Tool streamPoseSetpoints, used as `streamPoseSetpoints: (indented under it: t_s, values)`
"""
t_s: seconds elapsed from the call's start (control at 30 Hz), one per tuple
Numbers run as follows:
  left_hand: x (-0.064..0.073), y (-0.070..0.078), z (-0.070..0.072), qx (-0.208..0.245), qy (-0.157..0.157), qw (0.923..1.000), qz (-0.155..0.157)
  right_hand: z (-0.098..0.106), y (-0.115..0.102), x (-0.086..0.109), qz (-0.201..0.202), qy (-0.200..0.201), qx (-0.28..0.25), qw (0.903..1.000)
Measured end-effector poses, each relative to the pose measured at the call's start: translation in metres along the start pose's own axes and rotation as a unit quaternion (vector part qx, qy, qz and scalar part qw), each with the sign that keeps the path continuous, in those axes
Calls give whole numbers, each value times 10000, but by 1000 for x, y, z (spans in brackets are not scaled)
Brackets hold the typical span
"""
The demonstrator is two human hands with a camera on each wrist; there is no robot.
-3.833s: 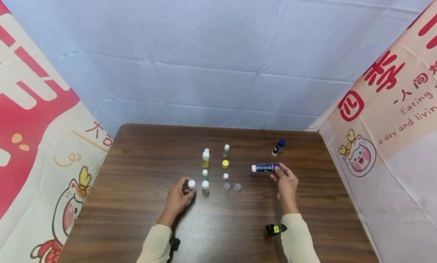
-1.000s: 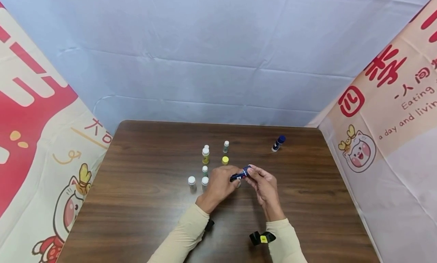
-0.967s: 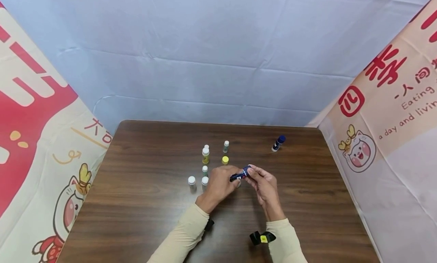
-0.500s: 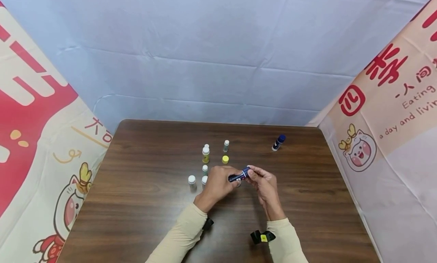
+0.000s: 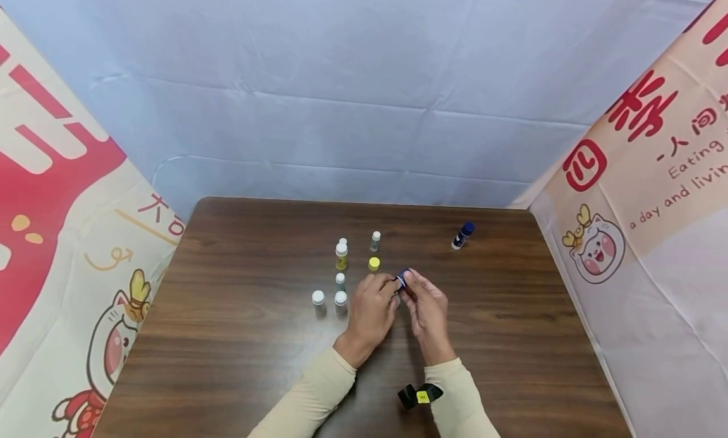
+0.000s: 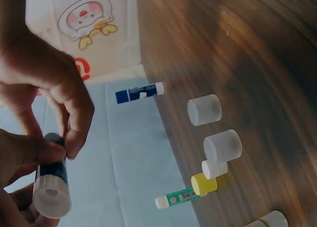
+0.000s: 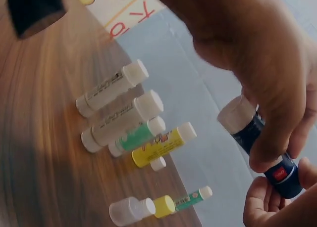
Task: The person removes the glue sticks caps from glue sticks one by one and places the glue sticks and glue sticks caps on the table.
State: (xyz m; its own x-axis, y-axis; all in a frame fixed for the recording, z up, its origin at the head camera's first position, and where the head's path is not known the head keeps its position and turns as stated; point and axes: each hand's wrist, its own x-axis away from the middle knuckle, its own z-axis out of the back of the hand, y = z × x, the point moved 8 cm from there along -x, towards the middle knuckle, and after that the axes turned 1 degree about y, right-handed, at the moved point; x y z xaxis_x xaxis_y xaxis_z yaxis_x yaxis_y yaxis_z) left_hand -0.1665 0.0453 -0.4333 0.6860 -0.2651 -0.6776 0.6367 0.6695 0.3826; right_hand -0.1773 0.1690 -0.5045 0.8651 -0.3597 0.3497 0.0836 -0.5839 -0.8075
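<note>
we find both hands on one blue tube (image 7: 249, 132), held slanting above the table (image 5: 239, 356). left hand (image 5: 371, 310) is clamped on the tube's body, thumb across it; right hand (image 5: 428, 308) pinches the blue end between thumb and fingers. the tube's white end shows past the left thumb. to the left of the hands we note two pale tubes (image 5: 319, 304) upright, a green tube (image 5: 340, 282) behind one of them, then a yellow tube (image 5: 341, 260), a white top (image 5: 343, 241) showing behind it. the left wrist view gives us two frosted caps (image 6: 204, 110), a white cap (image 6: 214, 168) and a yellow cap (image 6: 204, 183), a small green tube (image 5: 375, 242) beyond. a second blue tube (image 5: 463, 235) stands well apart, far right, blue end up.
</note>
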Motion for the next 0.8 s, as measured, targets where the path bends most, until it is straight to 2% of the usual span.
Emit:
streamPoseSetpoints:
  t_s: [0.13, 0.37, 0.47, 0.53, 0.6, 0.67, 0.73, 0.8]
  values:
    - [2, 1, 1, 75, 132, 9999, 80, -1, -1, -1, 18, 15, 14, 10000]
    - [2, -6, 2, 772, -2, 9962, 401, 1, -9, -3, 160, -251, 206, 9993]
    - [1, -10, 2, 1272, -28, 9895, 684, 1, -10, -4, 145, -375, 234, 9989]
    - [2, -15, 1, 1682, -115, 9806, 1003, 1, -10, -5, 101, -418, 185, 9989]
    - [3, -22, -2, 2251, -267, 9629, 1465, 1, -10, -5, 59, -469, 138, 9988]
    - [5, -29, -6, 2872, -477, 9363, 1964, 0, -10, -5, 34, -545, 72, 9985]
    - [6, -37, -10, 3448, -694, 9042, 2425, -1, -10, -6, 12, -661, 10, 9978]
    - [9, -43, -14, 3963, -898, 8677, 2862, -3, -10, -6, -8, -798, -24, 9968]
